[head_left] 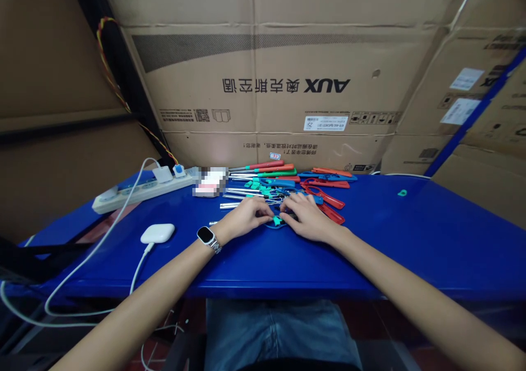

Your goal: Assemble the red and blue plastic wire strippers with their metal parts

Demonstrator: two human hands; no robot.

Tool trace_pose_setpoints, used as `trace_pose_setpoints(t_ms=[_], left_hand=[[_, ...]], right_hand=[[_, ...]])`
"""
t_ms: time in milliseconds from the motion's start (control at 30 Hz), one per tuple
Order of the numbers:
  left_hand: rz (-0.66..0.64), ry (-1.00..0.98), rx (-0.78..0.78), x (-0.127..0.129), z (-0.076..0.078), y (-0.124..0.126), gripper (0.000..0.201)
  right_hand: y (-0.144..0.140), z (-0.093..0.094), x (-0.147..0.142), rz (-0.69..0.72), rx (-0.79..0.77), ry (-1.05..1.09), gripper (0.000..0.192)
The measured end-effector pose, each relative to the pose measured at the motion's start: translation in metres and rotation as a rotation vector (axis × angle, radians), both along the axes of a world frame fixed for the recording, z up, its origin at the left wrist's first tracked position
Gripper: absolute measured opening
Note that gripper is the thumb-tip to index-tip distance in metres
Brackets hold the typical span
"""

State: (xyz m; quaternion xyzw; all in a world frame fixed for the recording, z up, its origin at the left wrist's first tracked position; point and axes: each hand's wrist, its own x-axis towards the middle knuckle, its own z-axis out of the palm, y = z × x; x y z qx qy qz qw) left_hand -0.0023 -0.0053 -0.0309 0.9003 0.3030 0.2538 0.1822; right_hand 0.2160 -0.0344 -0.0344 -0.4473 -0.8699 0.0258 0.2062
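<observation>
A small teal plastic piece (276, 221) is between my two hands, low over the blue table. My left hand (249, 217) has thumb and forefinger pinched on its left side. My right hand (304, 217) is curled at its right side, thumb tip close to the piece; what lies inside those fingers is hidden. Just beyond my hands is a pile of slim tools with coloured handles, among them a red handle (331, 198), a green handle (283, 173) and a blue handle (279, 182). Bare metal rods (232, 206) and more teal pieces (255, 184) are mixed in.
A white power strip (139, 190) with plugs lies at the left back. Nearer is a white earbud case (158, 233) on a cable. One loose teal piece (402, 193) rests at the right. A cardboard wall (287, 53) closes off the table's back.
</observation>
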Motion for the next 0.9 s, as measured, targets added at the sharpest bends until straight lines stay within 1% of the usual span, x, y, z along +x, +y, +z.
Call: trace_pose_setpoints(t_ms=[100, 167, 267, 367, 467, 533, 667, 900], left_hand=[[-0.015, 0.006, 0.028, 0.000, -0.002, 0.001, 0.013], [-0.025, 0.019, 0.046, -0.002, -0.002, 0.001, 0.014], [-0.018, 0.040, 0.096, -0.007, 0.002, -0.002, 0.016], [-0.033, 0.090, 0.145, -0.012, 0.005, -0.006, 0.016], [-0.093, 0.188, 0.198, -0.014, 0.003, -0.006, 0.015], [-0.115, 0.223, 0.229, -0.013, 0.000, -0.003, 0.016], [-0.116, 0.224, 0.255, -0.012, -0.005, 0.001, 0.018], [-0.109, 0.211, 0.245, -0.010, -0.003, -0.003, 0.021]], right_hand=[[-0.006, 0.003, -0.013, -0.019, 0.076, 0.046, 0.020], [-0.009, 0.003, -0.021, -0.038, 0.054, 0.059, 0.017], [-0.008, 0.000, -0.027, -0.082, 0.005, 0.097, 0.007], [-0.005, -0.003, -0.026, -0.090, -0.017, 0.153, 0.006], [-0.004, -0.005, -0.025, -0.082, -0.012, 0.181, 0.007], [-0.004, -0.004, -0.025, -0.080, 0.000, 0.176, 0.006], [-0.005, -0.003, -0.026, -0.098, 0.030, 0.122, 0.004], [-0.008, -0.002, -0.029, -0.169, 0.049, 0.065, 0.003]])
